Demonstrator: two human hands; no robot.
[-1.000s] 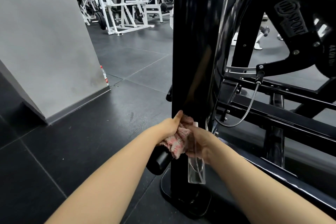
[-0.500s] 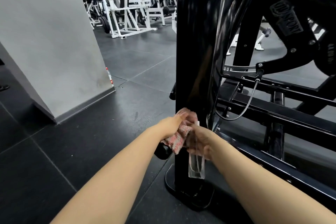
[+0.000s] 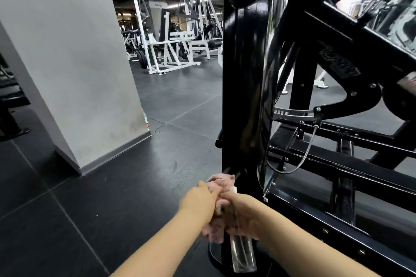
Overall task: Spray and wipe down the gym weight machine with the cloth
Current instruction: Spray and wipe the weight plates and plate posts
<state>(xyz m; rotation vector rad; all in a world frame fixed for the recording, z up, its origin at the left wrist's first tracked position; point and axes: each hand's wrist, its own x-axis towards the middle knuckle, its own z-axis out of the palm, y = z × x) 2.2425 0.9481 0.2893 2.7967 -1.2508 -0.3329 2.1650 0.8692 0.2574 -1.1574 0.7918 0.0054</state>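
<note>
A raised brand plate (image 3: 341,68) is showing on the black weight machine (image 3: 243,96), up and right of the hands, its lettering too blurred to read.

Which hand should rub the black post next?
Probably the left hand: it grips the pink cloth right beside the black post, while the right hand holds the clear spray bottle.

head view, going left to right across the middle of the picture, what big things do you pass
Grey pillar → white weight machines far back → glossy black upright post → black machine frame with its cable. Low down, the hands with the pink cloth and spray bottle overlap the post.
</note>
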